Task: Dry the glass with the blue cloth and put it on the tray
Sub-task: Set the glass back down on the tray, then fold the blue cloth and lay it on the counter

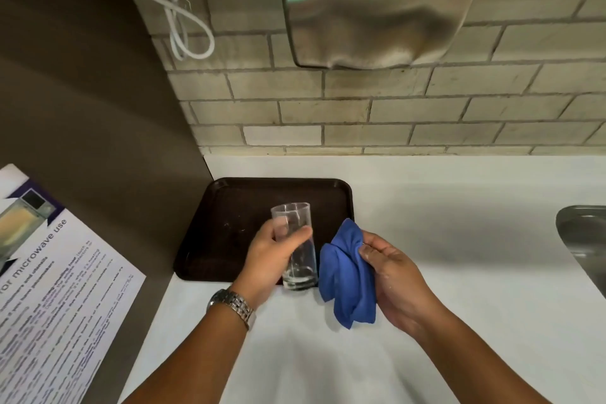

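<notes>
Glass (296, 246) clear, upright, tilted a bit, held in the left hand (269, 261) over the near right corner of the tray; whether its base touches the tray or bench cannot be told. Going left to right: printed microwave-use notice (49, 272) on a dark panel at far left, text mostly too small to read. White cable (177, 13) looped on the tiled wall (393, 108) up top. Dark brown tray (229, 223) flat on the white bench (459, 207), pushed into the back left corner against the panel, nothing standing on its bare surface. Left wrist has a metal watch (234, 303). Left fingers (295, 234) closed around the middle of the glass, thumb on the near side. Just beside the glass on its right, blue cloth (349, 275), bunched, hanging down, touching or nearly touching the glass. Right hand (393, 275) grips the cloth, fingers curled shut on its upper part, palm facing left. Steel hand dryer (380, 6) marked AIKE mounted on the wall above. Steel sink (583, 239) edge at far right, well apart from the hands.
</notes>
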Demonstrator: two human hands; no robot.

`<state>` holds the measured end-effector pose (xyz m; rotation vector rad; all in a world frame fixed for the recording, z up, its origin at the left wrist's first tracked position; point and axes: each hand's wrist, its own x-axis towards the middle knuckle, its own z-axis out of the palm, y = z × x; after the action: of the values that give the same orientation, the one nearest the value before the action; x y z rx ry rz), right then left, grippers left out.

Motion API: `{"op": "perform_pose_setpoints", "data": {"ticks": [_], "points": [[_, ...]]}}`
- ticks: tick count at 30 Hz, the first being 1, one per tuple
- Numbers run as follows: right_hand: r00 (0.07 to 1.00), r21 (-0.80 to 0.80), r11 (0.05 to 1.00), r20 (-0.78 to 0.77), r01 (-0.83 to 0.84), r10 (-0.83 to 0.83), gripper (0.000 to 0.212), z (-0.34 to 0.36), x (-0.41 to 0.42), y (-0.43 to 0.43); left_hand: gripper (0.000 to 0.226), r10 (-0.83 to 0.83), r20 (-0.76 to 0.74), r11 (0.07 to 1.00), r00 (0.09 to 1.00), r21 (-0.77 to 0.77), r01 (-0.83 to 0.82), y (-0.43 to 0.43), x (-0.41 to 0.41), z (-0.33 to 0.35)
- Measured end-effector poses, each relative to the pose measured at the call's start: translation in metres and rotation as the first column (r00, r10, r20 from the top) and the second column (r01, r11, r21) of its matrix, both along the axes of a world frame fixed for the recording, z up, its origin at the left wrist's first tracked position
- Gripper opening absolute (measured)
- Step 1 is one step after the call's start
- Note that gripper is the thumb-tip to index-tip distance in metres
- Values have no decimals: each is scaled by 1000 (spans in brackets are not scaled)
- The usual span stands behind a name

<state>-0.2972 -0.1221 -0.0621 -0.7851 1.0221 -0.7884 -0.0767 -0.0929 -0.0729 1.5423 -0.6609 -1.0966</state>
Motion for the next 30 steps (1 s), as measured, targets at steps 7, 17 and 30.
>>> {"op": "perform_pose_setpoints", "data": {"ticks": [7, 17, 30], "points": [[984, 200, 980, 169, 19, -54, 37, -2, -3, 2, 85, 102, 67, 995, 993, -8, -102, -45, 60, -27], [992, 74, 997, 126, 1, -10, 28, 9, 2, 0, 86, 109, 241, 993, 964, 24, -118, -64, 71, -42], [998, 13, 999, 58, -31, 30, 26, 16, 11, -18, 18, -38, 214, 949, 976, -297, 102, -4, -2, 3]]}}
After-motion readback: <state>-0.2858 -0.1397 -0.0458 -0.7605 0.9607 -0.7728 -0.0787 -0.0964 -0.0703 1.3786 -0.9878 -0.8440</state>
